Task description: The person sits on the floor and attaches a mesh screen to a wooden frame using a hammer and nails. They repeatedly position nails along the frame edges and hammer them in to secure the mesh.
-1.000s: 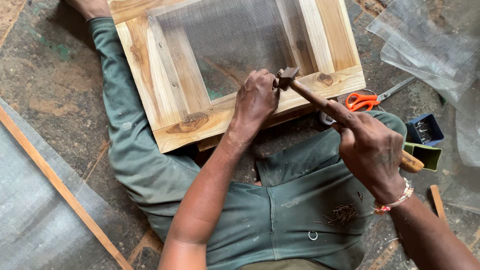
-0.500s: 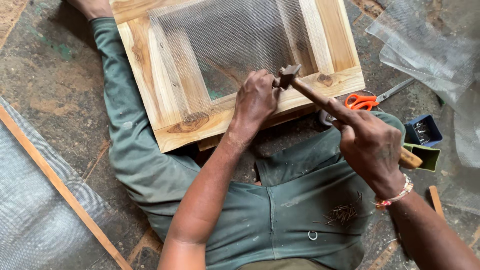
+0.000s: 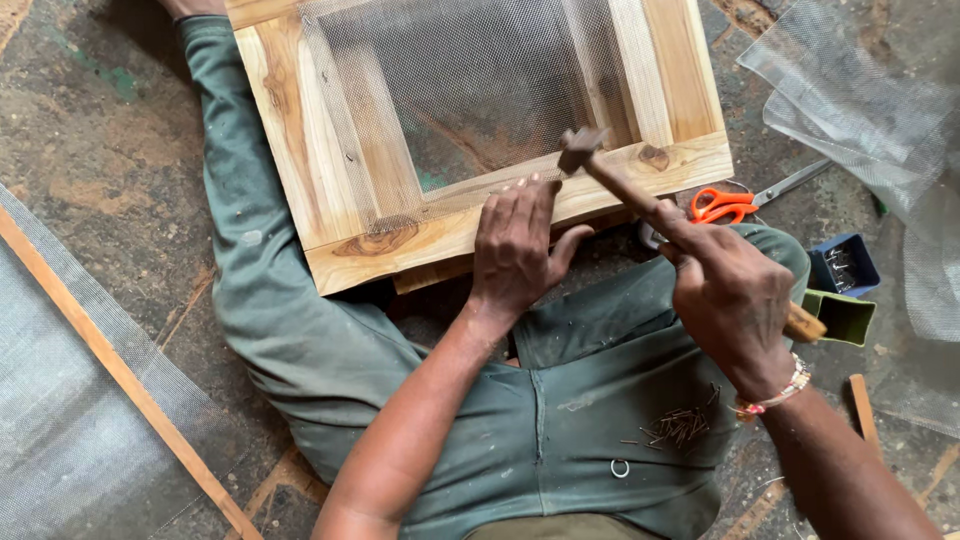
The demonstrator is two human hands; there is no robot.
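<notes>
Floor: worn, stained concrete floor (image 3: pixel 90 150), the person sitting on it in green work trousers (image 3: pixel 560 420), legs spread either side of the job.
Landmark: a pale wooden frame (image 3: pixel 470 225) lies flat between the legs, its near rail facing the body, a sheet of fine wire mesh (image 3: pixel 470 80) stretched over its opening.
Left hand: the left hand (image 3: pixel 515 250) presses flat on the frame's near rail, fingers spread onto the mesh edge, thumb hanging off the rail's front; it pins things down and closes on nothing.
Right hand: the right hand (image 3: pixel 730 295) sits just off the frame's near right corner, wrapped tight round the wooden handle, index finger laid along the shaft.
Hammer: the hammer (image 3: pixel 620 185) slants up from that fist, its dark head poised above the near rail, right by the left fingertips; whether it touches the wood cannot be told.
Nails: a small heap of thin nails (image 3: pixel 680 425) rests on the lap, on the near side of the frame.
Right of the frame: orange-handled scissors (image 3: pixel 725 205) just past its corner, then a small blue box (image 3: pixel 845 262) and a green box (image 3: pixel 845 315), with loose mesh offcuts (image 3: pixel 860 90) beyond.
Left of the frame: a mesh-covered panel with a thin wooden edge strip (image 3: pixel 120 370), well apart.
</notes>
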